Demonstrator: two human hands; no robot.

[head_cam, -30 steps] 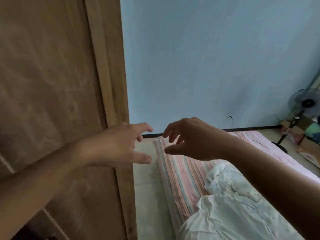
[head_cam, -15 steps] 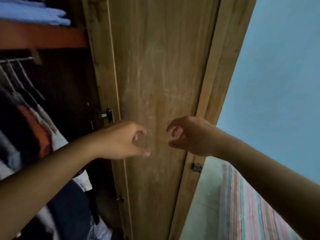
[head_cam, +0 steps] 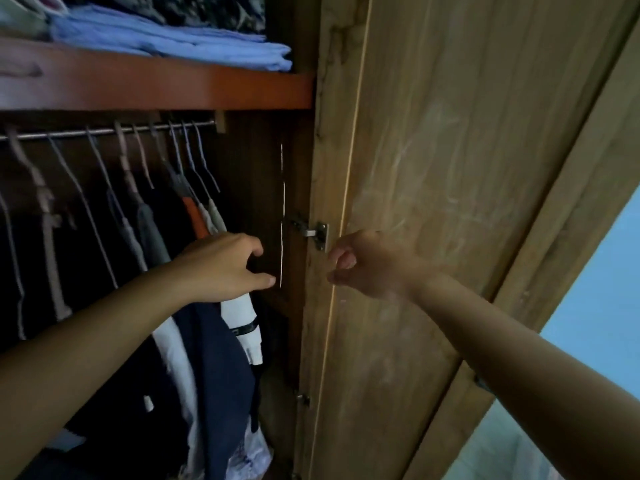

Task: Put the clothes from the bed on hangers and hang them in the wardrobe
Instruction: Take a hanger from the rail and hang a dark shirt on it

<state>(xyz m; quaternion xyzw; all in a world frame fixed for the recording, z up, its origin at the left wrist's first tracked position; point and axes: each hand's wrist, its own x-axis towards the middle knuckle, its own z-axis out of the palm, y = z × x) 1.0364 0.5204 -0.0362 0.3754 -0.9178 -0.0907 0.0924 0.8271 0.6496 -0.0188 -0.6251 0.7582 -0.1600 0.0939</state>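
Observation:
The open wardrobe fills the view. A metal rail [head_cam: 104, 132] under a reddish shelf carries several wire hangers [head_cam: 194, 157] with dark, grey, orange and white clothes [head_cam: 207, 348] on them. My left hand [head_cam: 221, 268] reaches into the wardrobe in front of the rightmost hanging clothes, fingers loosely curled, holding nothing. My right hand [head_cam: 367, 265] hovers in front of the open wooden door [head_cam: 450, 202], just below its metal hinge [head_cam: 317, 233], fingers loosely curled and empty. The bed is out of view.
Folded blue clothes [head_cam: 173, 39] lie stacked on the reddish shelf [head_cam: 156, 91] above the rail. A blue wall [head_cam: 606, 289] shows at the right past the door's edge. The wardrobe's inner side wall [head_cam: 256, 188] stands right of the hanging clothes.
The view has swung left from the bed and blue wall to the wardrobe's inside. Both hands kept their loose, empty pose and now sit before the hanging clothes and the door hinge.

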